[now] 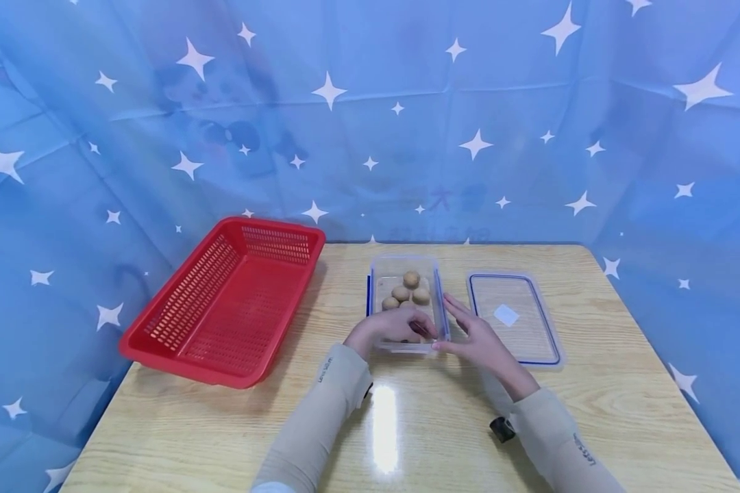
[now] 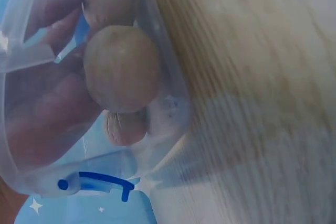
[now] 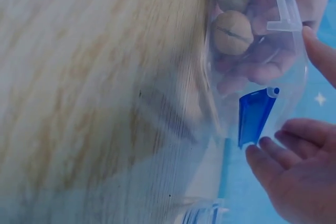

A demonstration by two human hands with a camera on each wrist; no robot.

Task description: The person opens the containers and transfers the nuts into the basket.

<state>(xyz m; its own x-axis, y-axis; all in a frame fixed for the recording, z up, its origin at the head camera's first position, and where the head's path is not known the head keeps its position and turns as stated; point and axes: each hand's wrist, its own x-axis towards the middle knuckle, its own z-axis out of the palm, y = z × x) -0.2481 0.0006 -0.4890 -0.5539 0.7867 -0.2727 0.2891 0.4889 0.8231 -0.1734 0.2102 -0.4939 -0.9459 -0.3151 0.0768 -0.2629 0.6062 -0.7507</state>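
A clear plastic food box (image 1: 405,263) stands on the table with several walnuts (image 1: 411,279) in it. My left hand (image 1: 401,324) reaches down inside its front part, fingers bent loosely. In the right wrist view those fingers (image 3: 257,72) show through the wall beside a walnut (image 3: 233,32), and none is seen between them. Another walnut (image 2: 122,69) lies against the wall in the left wrist view. On the right side my right hand (image 1: 477,341) touches the box with straight fingers near the blue clip (image 3: 255,116), its thumb at the front corner.
A large red plastic basket (image 1: 240,322) stands to the left. Right of the box lies its clear lid (image 1: 518,335) with a blue seal and a white label (image 1: 506,315). The wooden table (image 1: 617,383) ends at a blue star-patterned curtain (image 1: 370,123).
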